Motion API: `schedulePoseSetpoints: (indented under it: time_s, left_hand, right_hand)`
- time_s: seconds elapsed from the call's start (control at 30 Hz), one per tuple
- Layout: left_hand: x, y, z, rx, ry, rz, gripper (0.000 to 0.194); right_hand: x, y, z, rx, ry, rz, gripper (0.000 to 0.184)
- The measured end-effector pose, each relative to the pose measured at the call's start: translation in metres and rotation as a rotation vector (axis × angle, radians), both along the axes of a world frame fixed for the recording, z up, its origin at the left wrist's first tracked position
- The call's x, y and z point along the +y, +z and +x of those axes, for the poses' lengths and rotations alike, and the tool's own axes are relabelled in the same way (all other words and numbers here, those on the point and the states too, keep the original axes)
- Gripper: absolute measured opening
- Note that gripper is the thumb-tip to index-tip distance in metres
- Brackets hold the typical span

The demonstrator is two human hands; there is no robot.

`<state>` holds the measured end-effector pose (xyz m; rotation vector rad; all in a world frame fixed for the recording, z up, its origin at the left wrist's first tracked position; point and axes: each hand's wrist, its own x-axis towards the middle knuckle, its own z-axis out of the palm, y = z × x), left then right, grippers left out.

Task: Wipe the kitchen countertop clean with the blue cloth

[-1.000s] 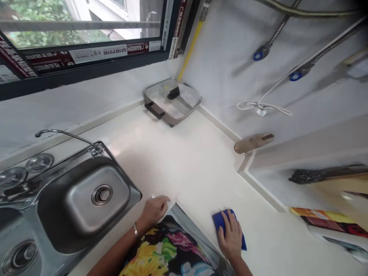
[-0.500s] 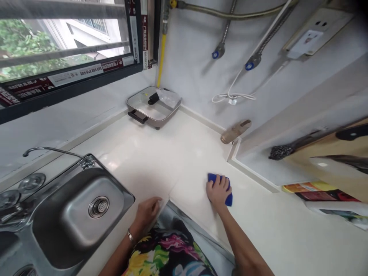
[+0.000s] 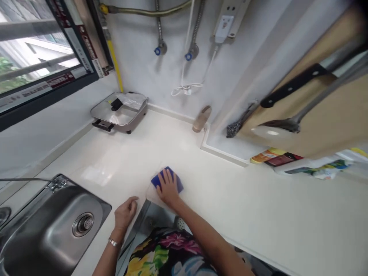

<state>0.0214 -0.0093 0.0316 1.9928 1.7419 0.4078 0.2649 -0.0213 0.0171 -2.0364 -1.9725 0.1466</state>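
On the bench (image 3: 253,203), the right hand (image 3: 168,188) lies finger-spread over a blue cloth (image 3: 178,184); the left hand (image 3: 124,213) curls loosely.

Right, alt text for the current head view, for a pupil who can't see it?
A person's right hand lies spread on a blue cloth on a white counter; the left hand, loosely curled, is between cloth and sink. A lidded pan stands in the far corner.

Pale walls (image 3: 140,73), dark-framed window (image 3: 40,50) (bright outside) at left.
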Motion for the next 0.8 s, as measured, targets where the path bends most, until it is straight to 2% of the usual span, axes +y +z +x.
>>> schedulePoseSetpoints:
  time_s: [0.1,0.2,0.3,0.43,0.6,0.7,0.8]
  left_hand:
    - [-0.001,0.006,0.013,0.084,0.114,-0.032,0.032]
    - [-0.002,0.013,0.024,0.103,0.195,-0.078,0.034]
    - [0.000,0.018,0.031,0.051,0.274,-0.108,0.036]
    - [0.013,0.021,0.048,-0.102,0.334,0.003,0.040]
    - [0.043,0.030,0.103,-0.193,0.243,0.099,0.044]
    - [0.056,0.033,0.145,-0.096,0.091,0.027,0.041]
    - [0.057,0.031,0.176,0.061,-0.033,-0.027,0.037]
  right_hand:
    - [-0.043,-0.002,0.016,0.037,0.127,0.038,0.067]
    - [-0.086,-0.002,0.042,0.058,0.165,0.032,0.068]
    - [-0.124,0.000,0.073,0.067,0.123,0.010,0.067]
    - [-0.177,0.005,0.112,0.051,0.015,-0.022,0.066]
    - [-0.260,0.000,0.156,-0.038,-0.194,-0.059,0.068]
    - [-0.309,-0.007,0.183,-0.095,-0.315,-0.063,0.067]
    - [-0.346,-0.014,0.211,-0.142,-0.412,-0.046,0.066]
